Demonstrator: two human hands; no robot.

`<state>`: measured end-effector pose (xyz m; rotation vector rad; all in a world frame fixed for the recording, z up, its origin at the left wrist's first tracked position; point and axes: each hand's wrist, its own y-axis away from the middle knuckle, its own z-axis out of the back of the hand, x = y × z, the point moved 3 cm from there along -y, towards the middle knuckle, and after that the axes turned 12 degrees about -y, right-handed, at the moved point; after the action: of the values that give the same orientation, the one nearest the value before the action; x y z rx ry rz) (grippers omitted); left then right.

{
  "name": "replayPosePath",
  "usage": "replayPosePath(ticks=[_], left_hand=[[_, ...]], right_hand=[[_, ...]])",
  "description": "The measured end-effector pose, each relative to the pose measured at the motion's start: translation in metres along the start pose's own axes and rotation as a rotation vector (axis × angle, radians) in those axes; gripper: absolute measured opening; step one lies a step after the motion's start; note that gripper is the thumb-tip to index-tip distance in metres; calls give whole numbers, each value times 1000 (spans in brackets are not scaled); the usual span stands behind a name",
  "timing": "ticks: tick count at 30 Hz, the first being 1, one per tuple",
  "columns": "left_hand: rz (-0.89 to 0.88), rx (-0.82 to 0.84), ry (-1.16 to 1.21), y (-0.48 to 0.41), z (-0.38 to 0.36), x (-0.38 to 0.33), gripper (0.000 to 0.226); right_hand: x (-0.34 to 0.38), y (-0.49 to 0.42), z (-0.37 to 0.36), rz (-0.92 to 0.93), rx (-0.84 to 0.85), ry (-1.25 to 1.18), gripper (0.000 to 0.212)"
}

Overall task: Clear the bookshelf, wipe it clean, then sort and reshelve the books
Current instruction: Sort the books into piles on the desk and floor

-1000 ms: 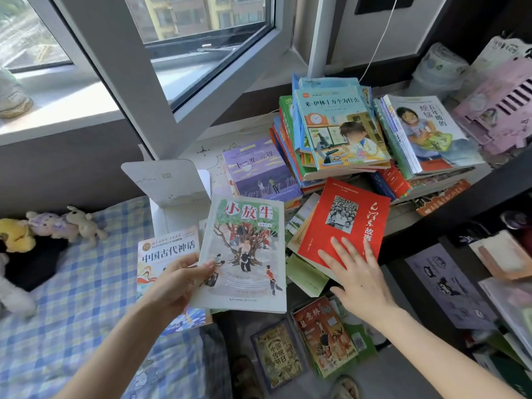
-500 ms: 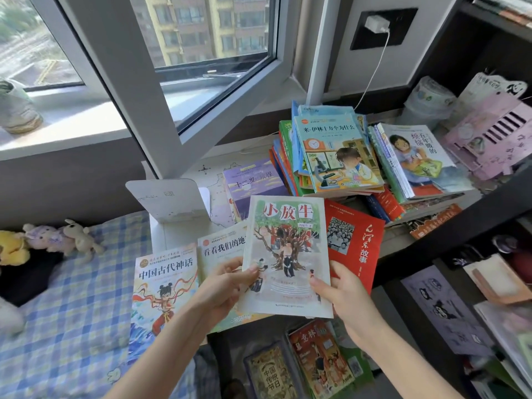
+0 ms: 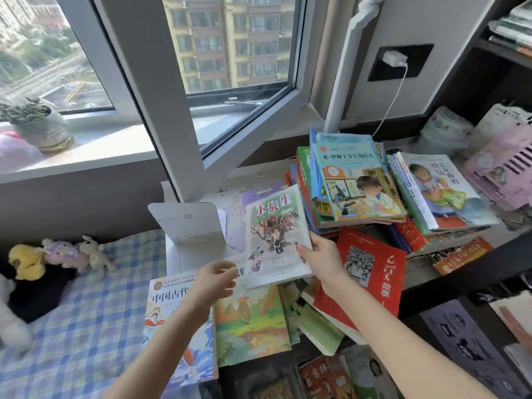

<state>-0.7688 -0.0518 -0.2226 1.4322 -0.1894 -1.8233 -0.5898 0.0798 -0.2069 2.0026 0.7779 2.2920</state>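
The right hand (image 3: 319, 254) had the tree-cover book (image 3: 273, 234) pinched by its right edge, thumb on the front, holding it tilted just above the mess of books at the table's near edge. The left hand (image 3: 216, 280) was off it, fingers loosely curled around nothing, hovering right by the book's lower left corner. Under that hand lay a landscape-cover book (image 3: 250, 321) and a blue-and-white book (image 3: 172, 312), at the right edge of the bed (image 3: 86, 326). A red book (image 3: 371, 266) lay under the right wrist. A tall stack (image 3: 357, 191) sat further back on the table, plush toys (image 3: 60, 254) along the bed's far edge.
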Motion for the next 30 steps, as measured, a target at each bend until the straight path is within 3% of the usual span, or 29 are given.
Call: replayPosePath(ticks=[5,8,10,12,14,16,17,19,22,24,26,30], left_hand=[[-73,45,-145,-22,-8,-20,28],[-107,84,-198,-32,-17,-36,32],[-112,76,-224,-37,-22,-45,28],[-116,56,-213,-34,-23,-56,21],[-144,34,-208,-31,-24,-71,15],[-183,33,-193,-26,-27,-90,14],[-204,39,-185,-22,-30,-101,13],[-238,52,-168,-15,-42,-122,15],[-273,78,-133,-4,-63,-146,17],[-289,100,-129,3,-70,-153,14],[-306,113,-139,7,-75,-159,12],[-321,126,-140,8,-75,-163,10]], right_hand=[[17,-43,-19,-17,-49,68,45],[17,-43,-20,-1,-173,545,40],[23,-21,-12,144,-202,789,31],[38,9,6,424,-279,679,26],[64,41,47,720,-511,543,21],[81,52,94,878,-746,554,19],[84,43,117,835,-820,603,20],[81,2,161,484,-861,788,39],[69,-56,207,-40,-766,972,76],[53,-78,217,-217,-684,1002,86],[38,-91,218,-250,-693,1086,68],[33,-82,207,-114,-710,1370,41]])
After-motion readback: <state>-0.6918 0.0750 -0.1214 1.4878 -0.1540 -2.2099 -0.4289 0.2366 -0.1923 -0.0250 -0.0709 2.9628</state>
